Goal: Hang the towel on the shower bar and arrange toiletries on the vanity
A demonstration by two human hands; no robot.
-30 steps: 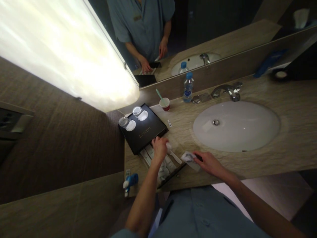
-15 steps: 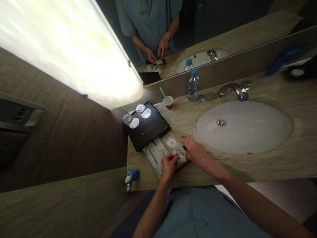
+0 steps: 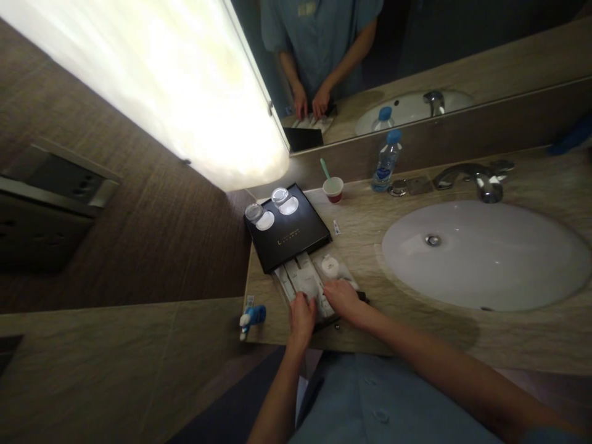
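Beige vanity counter point(image 3: 416, 333) fills the frame's centre. We press our left hand point(image 3: 303, 312) and right hand point(image 3: 342, 298), fingers flat, side by side on white amenity packets point(image 3: 303, 280) in the pulled-out drawer point(image 3: 319, 290), the packets' long axes running toward the upper left.

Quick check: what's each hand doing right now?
Left hand: flat on the packets in the drawer, gripping nothing visible.
Right hand: resting on the packets, grip unclear.

One head-worn view looks steeply down, close over the counter point(image 3: 370, 333).

left hand point(image 3: 302, 314) and right hand point(image 3: 341, 298) side by side, seemingly palms down
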